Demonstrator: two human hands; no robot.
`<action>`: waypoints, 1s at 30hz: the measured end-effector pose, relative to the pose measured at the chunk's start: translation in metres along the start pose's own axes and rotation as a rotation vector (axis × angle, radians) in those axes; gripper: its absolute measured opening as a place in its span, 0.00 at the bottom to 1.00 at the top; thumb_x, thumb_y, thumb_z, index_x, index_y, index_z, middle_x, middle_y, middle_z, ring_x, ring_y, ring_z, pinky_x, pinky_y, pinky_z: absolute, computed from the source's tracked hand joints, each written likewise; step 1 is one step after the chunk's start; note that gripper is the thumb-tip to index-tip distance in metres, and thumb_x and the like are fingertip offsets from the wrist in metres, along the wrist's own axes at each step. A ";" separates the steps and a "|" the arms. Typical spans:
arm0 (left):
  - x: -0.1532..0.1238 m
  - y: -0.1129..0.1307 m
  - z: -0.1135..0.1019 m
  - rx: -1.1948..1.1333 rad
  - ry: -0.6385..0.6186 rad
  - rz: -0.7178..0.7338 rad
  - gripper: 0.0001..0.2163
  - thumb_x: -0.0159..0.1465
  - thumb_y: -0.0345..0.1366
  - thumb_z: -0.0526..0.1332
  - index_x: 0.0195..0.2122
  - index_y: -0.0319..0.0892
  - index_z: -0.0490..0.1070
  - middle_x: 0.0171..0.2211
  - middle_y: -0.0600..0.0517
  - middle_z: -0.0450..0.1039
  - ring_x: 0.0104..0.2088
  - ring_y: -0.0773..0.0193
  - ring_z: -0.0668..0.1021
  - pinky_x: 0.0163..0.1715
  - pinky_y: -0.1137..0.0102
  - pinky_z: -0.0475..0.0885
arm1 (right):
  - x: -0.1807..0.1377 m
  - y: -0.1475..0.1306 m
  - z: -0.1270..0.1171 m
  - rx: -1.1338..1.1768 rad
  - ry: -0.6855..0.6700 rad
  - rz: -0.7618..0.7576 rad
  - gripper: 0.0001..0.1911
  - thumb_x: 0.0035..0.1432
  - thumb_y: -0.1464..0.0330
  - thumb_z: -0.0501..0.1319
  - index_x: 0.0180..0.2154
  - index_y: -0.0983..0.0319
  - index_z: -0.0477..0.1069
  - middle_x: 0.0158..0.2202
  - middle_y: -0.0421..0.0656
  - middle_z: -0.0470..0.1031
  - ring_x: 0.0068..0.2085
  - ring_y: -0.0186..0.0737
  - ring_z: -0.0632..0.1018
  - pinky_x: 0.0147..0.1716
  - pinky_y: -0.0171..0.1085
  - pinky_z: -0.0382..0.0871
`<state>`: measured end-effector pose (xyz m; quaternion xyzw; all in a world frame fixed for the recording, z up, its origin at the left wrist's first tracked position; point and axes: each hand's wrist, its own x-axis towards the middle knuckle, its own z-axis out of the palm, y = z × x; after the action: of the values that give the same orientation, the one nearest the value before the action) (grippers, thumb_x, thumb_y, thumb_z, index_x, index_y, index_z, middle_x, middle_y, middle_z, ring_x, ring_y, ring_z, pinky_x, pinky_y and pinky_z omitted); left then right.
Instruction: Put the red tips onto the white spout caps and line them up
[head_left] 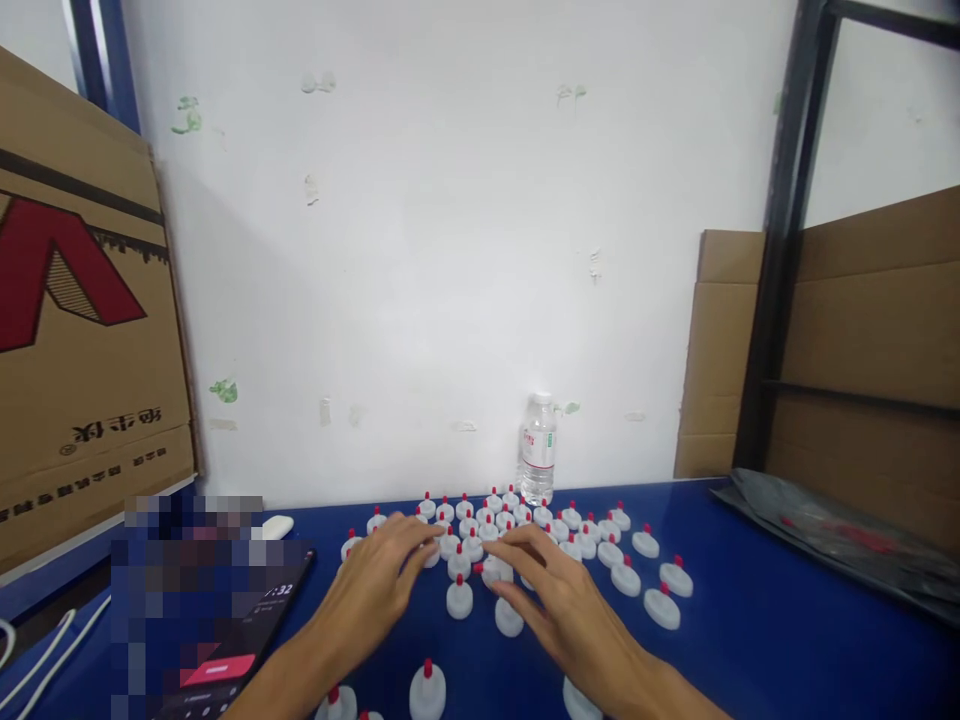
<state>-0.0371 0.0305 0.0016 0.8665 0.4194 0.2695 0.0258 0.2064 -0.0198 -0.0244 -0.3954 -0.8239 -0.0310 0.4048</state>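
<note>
Small flattened white bottles with red tips stand in a loose cluster on the blue table. My right hand [559,585] has its thumb and index finger on either side of one such bottle [496,573], which is tipped sideways, its red tip toward the left. Across from it, my left hand [382,565] hovers by the cluster's left side, fingers bent and apart, with nothing seen in its grasp. Between the hands, one upright bottle [459,598] stands in front of the others. Another bottle [509,617] is just below my right thumb.
More bottles stand near the front, including one bottle [427,692]. A clear water bottle [538,450] is against the white wall. At left lie a phone [259,625] and white cable [56,655]; a carton [82,300] rises behind. A dark plastic bag [847,540] lies at right.
</note>
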 end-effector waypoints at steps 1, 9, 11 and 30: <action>0.001 -0.006 -0.002 0.097 -0.024 -0.025 0.14 0.73 0.32 0.50 0.50 0.46 0.75 0.45 0.50 0.78 0.47 0.57 0.76 0.46 0.64 0.70 | 0.001 0.003 -0.001 0.001 0.006 0.017 0.15 0.70 0.69 0.56 0.56 0.57 0.70 0.49 0.48 0.72 0.44 0.42 0.80 0.42 0.40 0.78; 0.000 -0.027 0.010 0.317 -0.184 -0.038 0.12 0.70 0.28 0.55 0.42 0.42 0.79 0.42 0.44 0.77 0.47 0.49 0.75 0.49 0.55 0.69 | 0.007 0.019 -0.024 0.000 0.026 0.184 0.06 0.68 0.68 0.58 0.46 0.57 0.71 0.47 0.44 0.72 0.46 0.43 0.77 0.47 0.42 0.72; 0.000 -0.027 0.013 0.311 -0.206 -0.037 0.12 0.70 0.28 0.55 0.44 0.43 0.79 0.43 0.45 0.78 0.48 0.50 0.75 0.49 0.56 0.69 | 0.009 0.019 -0.028 0.003 -0.003 0.227 0.08 0.68 0.66 0.58 0.48 0.57 0.70 0.45 0.44 0.73 0.44 0.42 0.77 0.45 0.42 0.72; -0.003 -0.024 0.013 0.295 -0.203 -0.056 0.10 0.69 0.27 0.55 0.37 0.43 0.75 0.40 0.48 0.78 0.43 0.55 0.76 0.43 0.63 0.69 | 0.010 0.023 -0.053 0.086 -0.345 0.263 0.08 0.62 0.67 0.62 0.43 0.54 0.77 0.41 0.39 0.78 0.41 0.41 0.77 0.43 0.39 0.68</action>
<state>-0.0497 0.0457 -0.0170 0.8717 0.4735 0.1153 -0.0518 0.2518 -0.0177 0.0116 -0.4812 -0.8229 0.1252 0.2749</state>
